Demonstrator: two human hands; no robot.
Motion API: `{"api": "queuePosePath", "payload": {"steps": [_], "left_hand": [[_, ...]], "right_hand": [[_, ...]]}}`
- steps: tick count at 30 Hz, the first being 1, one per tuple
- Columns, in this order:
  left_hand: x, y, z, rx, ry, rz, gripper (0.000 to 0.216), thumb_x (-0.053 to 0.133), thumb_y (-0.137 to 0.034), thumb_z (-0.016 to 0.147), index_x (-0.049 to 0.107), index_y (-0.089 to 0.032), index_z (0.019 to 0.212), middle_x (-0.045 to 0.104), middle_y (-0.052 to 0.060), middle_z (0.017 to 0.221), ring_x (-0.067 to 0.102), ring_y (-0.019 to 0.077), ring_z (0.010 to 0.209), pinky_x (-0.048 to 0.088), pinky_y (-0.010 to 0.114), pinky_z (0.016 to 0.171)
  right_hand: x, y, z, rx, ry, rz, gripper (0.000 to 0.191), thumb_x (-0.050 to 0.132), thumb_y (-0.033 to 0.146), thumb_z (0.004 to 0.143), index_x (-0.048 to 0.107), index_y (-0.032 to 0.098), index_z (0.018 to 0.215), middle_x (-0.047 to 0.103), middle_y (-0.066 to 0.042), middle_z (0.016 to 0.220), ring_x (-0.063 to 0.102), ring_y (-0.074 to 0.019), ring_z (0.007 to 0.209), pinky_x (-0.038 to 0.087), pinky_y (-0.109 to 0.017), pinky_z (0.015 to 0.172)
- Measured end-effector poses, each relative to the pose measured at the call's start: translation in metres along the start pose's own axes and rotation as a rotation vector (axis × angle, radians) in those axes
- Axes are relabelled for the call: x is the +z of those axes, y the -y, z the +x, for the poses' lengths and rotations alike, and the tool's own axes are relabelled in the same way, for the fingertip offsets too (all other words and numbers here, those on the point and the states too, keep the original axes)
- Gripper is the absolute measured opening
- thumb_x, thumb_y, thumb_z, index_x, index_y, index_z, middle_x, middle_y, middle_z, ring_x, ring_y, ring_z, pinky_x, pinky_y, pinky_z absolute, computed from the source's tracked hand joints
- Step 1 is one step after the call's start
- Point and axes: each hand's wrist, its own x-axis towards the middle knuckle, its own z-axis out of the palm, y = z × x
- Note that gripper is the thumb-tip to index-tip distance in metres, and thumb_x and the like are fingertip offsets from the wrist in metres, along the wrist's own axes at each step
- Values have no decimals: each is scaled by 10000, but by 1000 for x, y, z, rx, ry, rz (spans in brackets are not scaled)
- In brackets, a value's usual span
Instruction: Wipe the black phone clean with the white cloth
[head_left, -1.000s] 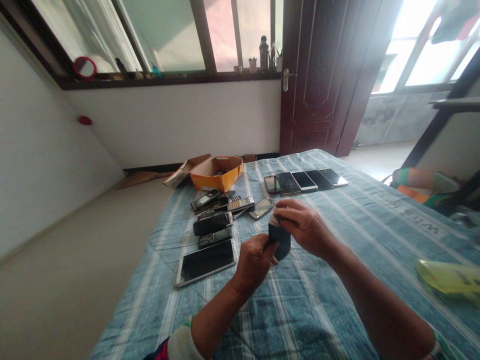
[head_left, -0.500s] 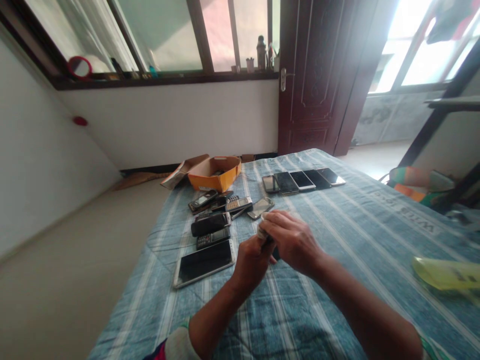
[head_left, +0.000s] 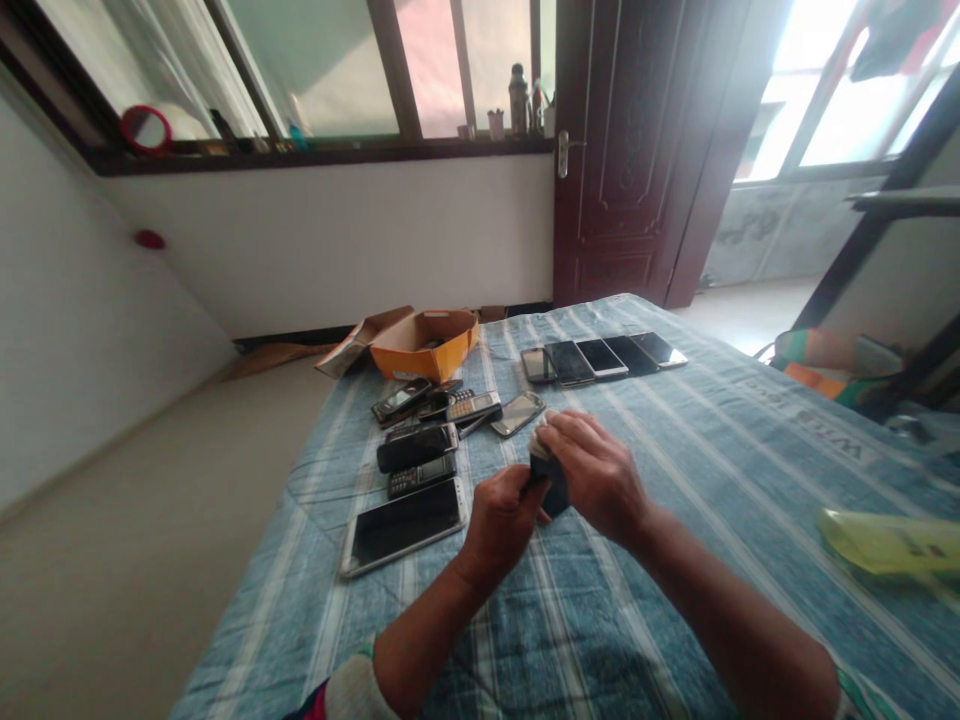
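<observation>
A: ok what's on that blue-and-white striped cloth (head_left: pixel 720 450) filling the lower half of the frame?

B: Biggest first: an orange cardboard box (head_left: pixel 442 362), lid flopped back, left of centre. Then a row of flat dark-screened phones (head_left: pixel 602 358) in the upper middle, and a heap of older keypad phones (head_left: pixel 472 405) just below the box. Nearer, left of the hands, lies a wide white-edged phone with a black screen (head_left: pixel 405 530).

A: And the hands?

B: Both meet at the centre of the frame. The left hand (head_left: pixel 499 512) is closed on the lower left edge of a dark, flat, phone-like slab (head_left: pixel 550 485), thumb on the near face; can't really see what the fingers behind are doing. The slab is tilted up, looks lifted off the cloth. The right hand (head_left: pixel 600 478) has its fingers bunched over the top end, pinching a small crumpled whitish scrap of cloth (head_left: pixel 537 440) against it.

A: How'd that slab handle?

B: My guess: light, stiff, kinda slick, and a drop could crack it. I'd hold it by the long edges, low down, off the broad face. The scrap looks soft and weightless, so a fingertip pinch is plenty.
</observation>
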Motion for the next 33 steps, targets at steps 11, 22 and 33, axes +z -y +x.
{"api": "queuePosePath", "payload": {"steps": [11, 22, 33], "left_hand": [[-3, -2, 0, -12, 20, -25, 229, 500, -287, 867, 559, -183, 672, 577, -37, 505, 567, 109, 420, 430, 198, 457], [1, -6, -1, 26, -7, 69, 245, 485, -261, 866, 508, -195, 631, 552, -41, 504, 576, 108, 441, 433, 201, 489], [1, -8, -1, 31, -37, 51, 244, 484, -288, 871, 515, -197, 646, 549, -45, 521, 567, 104, 432, 434, 203, 485]], "right_hand": [[0, -19, -1, 289, -87, 139, 247, 454, 146, 918, 693, 193, 960, 678, -57, 869, 655, -156, 772, 546, -254, 693], [1, 2, 0, -7, 34, 32, 237, 452, 143, 932, 662, 153, 1042, 647, -117, 1073, 586, -232, 1050, 504, -367, 916], [2, 8, -1, -103, 54, -1, 252, 471, 124, 911, 651, 139, 1087, 637, -140, 1135, 545, -262, 1137, 502, -400, 936]]}}
